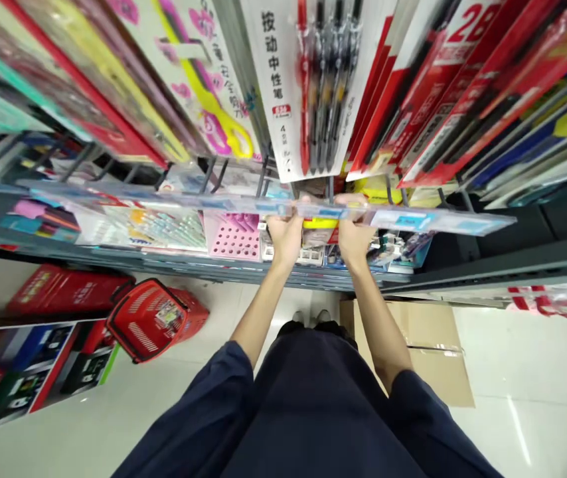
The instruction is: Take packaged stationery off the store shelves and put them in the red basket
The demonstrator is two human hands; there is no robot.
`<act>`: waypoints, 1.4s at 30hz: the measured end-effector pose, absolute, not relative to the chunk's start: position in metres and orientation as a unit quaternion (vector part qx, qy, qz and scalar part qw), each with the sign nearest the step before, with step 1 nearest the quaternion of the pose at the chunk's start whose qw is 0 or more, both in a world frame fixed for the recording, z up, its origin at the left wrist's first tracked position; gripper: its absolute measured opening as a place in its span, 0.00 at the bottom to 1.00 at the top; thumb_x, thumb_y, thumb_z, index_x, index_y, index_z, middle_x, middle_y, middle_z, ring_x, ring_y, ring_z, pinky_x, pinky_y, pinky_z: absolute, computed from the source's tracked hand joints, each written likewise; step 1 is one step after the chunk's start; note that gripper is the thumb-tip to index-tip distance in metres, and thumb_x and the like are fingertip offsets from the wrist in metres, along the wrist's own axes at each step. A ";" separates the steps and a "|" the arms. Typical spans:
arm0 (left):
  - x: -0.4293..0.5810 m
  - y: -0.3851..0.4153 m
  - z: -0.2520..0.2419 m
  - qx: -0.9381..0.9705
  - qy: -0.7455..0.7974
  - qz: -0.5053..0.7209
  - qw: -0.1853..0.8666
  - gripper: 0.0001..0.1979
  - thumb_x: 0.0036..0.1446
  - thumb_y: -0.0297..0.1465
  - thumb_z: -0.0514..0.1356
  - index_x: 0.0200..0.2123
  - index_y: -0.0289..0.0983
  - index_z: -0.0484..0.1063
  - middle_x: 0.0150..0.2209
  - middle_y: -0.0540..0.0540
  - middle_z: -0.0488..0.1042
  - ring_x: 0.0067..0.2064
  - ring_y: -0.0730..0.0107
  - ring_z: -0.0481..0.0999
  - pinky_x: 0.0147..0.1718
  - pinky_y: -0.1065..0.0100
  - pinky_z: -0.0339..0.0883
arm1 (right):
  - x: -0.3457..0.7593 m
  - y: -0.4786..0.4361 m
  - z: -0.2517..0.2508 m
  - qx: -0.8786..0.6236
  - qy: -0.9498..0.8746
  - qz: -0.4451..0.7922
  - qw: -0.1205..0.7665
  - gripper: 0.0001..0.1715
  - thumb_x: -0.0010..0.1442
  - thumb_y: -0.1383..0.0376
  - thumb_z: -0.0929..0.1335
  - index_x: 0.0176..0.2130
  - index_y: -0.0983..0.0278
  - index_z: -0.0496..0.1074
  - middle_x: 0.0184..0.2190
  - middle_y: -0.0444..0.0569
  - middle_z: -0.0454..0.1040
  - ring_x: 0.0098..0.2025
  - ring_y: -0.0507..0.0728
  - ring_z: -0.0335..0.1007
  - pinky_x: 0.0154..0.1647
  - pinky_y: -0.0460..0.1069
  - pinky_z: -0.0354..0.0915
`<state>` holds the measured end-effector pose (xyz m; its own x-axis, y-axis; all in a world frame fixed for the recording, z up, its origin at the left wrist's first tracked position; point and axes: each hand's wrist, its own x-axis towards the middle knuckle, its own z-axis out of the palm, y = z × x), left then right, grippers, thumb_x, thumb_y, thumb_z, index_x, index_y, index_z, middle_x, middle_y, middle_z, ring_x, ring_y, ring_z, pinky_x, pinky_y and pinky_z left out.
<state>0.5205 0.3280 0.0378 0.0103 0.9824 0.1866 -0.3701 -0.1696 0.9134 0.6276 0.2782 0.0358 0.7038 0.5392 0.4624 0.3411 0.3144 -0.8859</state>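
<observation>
Both my hands reach in under a clear label strip (243, 204) at the shelf front. My left hand (285, 236) is beside a yellow and red package (320, 224), its fingers partly hidden behind the strip. On the package's other side is my right hand (355, 238), fingers also partly covered by the strip. The package sits between the two hands; its far part is hidden. Above hangs a white card of pens (323, 93), one red and several dark. To the left of my left hand stands a pink perforated box (235, 242).
Hanging scissors packs (208, 99) and red 2B packs (427, 93) fill the hooks above. A red shopping basket (151, 322) stands on the floor at left, near a display of boxes (29, 372). Flattened cardboard (425, 352) lies at right.
</observation>
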 end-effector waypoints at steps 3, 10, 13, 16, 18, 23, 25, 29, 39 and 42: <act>0.520 0.332 0.036 0.443 0.317 0.621 0.564 0.15 0.48 0.38 0.74 0.28 0.34 0.74 0.28 0.48 0.76 0.36 0.67 0.80 0.40 0.66 0.77 | 0.626 0.283 0.035 -0.540 -0.372 0.074 0.751 0.17 0.59 0.53 0.69 0.39 0.64 0.73 0.33 0.49 0.76 0.46 0.60 0.76 0.50 0.56 0.75; 0.520 0.330 0.045 0.444 0.288 0.628 0.570 0.15 0.48 0.36 0.73 0.25 0.34 0.72 0.25 0.49 0.75 0.34 0.68 0.79 0.36 0.68 0.76 | 0.627 0.291 0.034 -0.483 -0.372 0.091 0.788 0.17 0.57 0.54 0.70 0.40 0.64 0.72 0.37 0.50 0.77 0.47 0.58 0.76 0.53 0.56 0.74; 0.520 0.329 0.048 0.450 0.305 0.631 0.553 0.15 0.49 0.37 0.72 0.24 0.33 0.72 0.24 0.50 0.75 0.30 0.71 0.77 0.33 0.70 0.73 | 0.626 0.292 0.037 -0.468 -0.386 0.082 0.790 0.15 0.57 0.55 0.69 0.37 0.64 0.73 0.37 0.50 0.78 0.43 0.56 0.76 0.54 0.56 0.73; 0.522 0.330 0.048 0.460 0.327 0.633 0.530 0.14 0.50 0.36 0.71 0.25 0.32 0.74 0.24 0.51 0.74 0.30 0.72 0.75 0.32 0.72 0.71 | 0.625 0.290 0.040 -0.487 -0.387 0.066 0.780 0.13 0.57 0.56 0.68 0.36 0.64 0.73 0.36 0.50 0.78 0.42 0.56 0.76 0.55 0.55 0.72; 0.523 0.330 0.046 0.461 0.329 0.638 0.521 0.13 0.50 0.36 0.70 0.25 0.32 0.74 0.24 0.51 0.74 0.29 0.73 0.74 0.31 0.72 0.70 | 0.624 0.288 0.040 -0.494 -0.380 0.061 0.779 0.12 0.57 0.57 0.68 0.36 0.64 0.72 0.34 0.48 0.77 0.42 0.56 0.75 0.55 0.55 0.71; 0.525 0.329 0.041 0.444 0.308 0.628 0.560 0.14 0.47 0.36 0.71 0.23 0.33 0.72 0.23 0.51 0.75 0.27 0.72 0.75 0.30 0.72 0.71 | 0.623 0.286 0.036 -0.483 -0.367 0.089 0.790 0.11 0.54 0.60 0.68 0.35 0.64 0.71 0.33 0.46 0.76 0.40 0.54 0.74 0.51 0.52 0.72; 0.524 0.327 0.040 0.437 0.296 0.630 0.569 0.14 0.45 0.36 0.72 0.23 0.33 0.72 0.24 0.50 0.76 0.29 0.72 0.76 0.31 0.71 0.72 | 0.621 0.283 0.035 -0.473 -0.352 0.109 0.800 0.10 0.54 0.60 0.69 0.34 0.65 0.70 0.32 0.45 0.75 0.37 0.53 0.72 0.47 0.50 0.72; 0.518 0.317 0.036 0.449 0.289 0.621 0.575 0.17 0.44 0.40 0.73 0.28 0.33 0.75 0.27 0.49 0.77 0.28 0.74 0.76 0.32 0.72 0.72 | 0.615 0.268 0.030 -0.473 -0.321 0.176 0.801 0.14 0.56 0.56 0.70 0.29 0.65 0.70 0.27 0.43 0.73 0.30 0.52 0.69 0.36 0.47 0.71; 0.492 0.260 -0.006 0.564 0.258 0.543 0.566 0.21 0.44 0.45 0.75 0.32 0.36 0.77 0.32 0.49 0.78 0.37 0.68 0.81 0.37 0.71 0.75 | 0.593 0.198 -0.014 -0.481 -0.342 0.202 0.781 0.25 0.59 0.44 0.71 0.37 0.63 0.76 0.32 0.43 0.78 0.36 0.51 0.72 0.39 0.45 0.71; 0.491 0.250 -0.019 0.577 0.246 0.546 0.556 0.19 0.44 0.43 0.76 0.33 0.37 0.77 0.34 0.47 0.79 0.41 0.66 0.81 0.41 0.67 0.76 | 0.592 0.185 -0.024 -0.457 -0.371 0.206 0.781 0.29 0.57 0.42 0.70 0.38 0.65 0.76 0.32 0.41 0.78 0.35 0.48 0.73 0.39 0.44 0.71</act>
<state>0.4907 0.2499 -0.0194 0.2830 0.8901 0.3572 -0.3234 -0.2620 0.9093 0.5918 0.1850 -0.0237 0.6395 0.6616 0.3916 0.0178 0.4965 -0.8678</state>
